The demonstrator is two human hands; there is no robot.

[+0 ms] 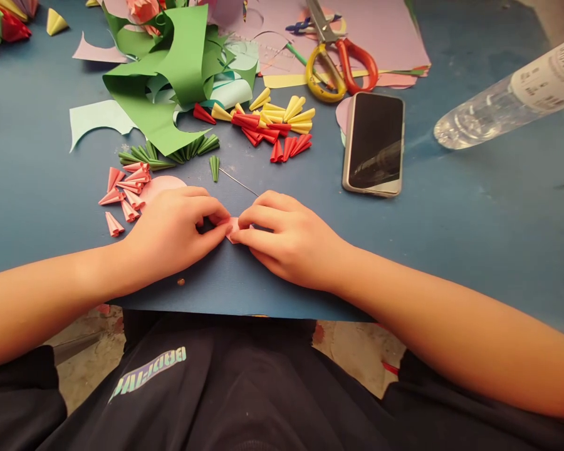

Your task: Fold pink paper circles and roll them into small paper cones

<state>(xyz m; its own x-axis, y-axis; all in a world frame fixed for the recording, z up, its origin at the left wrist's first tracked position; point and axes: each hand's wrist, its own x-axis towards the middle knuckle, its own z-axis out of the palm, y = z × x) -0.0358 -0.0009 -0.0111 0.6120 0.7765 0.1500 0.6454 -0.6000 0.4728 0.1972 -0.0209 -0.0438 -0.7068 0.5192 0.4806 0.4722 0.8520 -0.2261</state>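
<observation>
Between my fingertips is a small pink paper piece (pixel 234 229), low over the blue table near its front edge. My left hand (pixel 181 222) pinches its left side, and my right hand (pixel 286 235) pinches its right side. Part of the paper is hidden by the fingers. Pink paper cones (pixel 130 185) lie beside my left hand, which partly covers a round pink paper (pixel 162 188). Just beyond the hands are a single green paper cone (pixel 214 168) and a thin metal needle (pixel 237 180). A row of green cones (pixel 150 155) lies farther back.
Red and yellow cones (pixel 267 122) lie mid-table below green paper scraps (pixel 183 62). Scissors (pixel 331 59) rest on coloured sheets (pixel 390 37) at the back. A phone (pixel 375 144) and a clear plastic bottle (pixel 489 100) are on the right. The table's front edge (pixel 244 312) is close to my body.
</observation>
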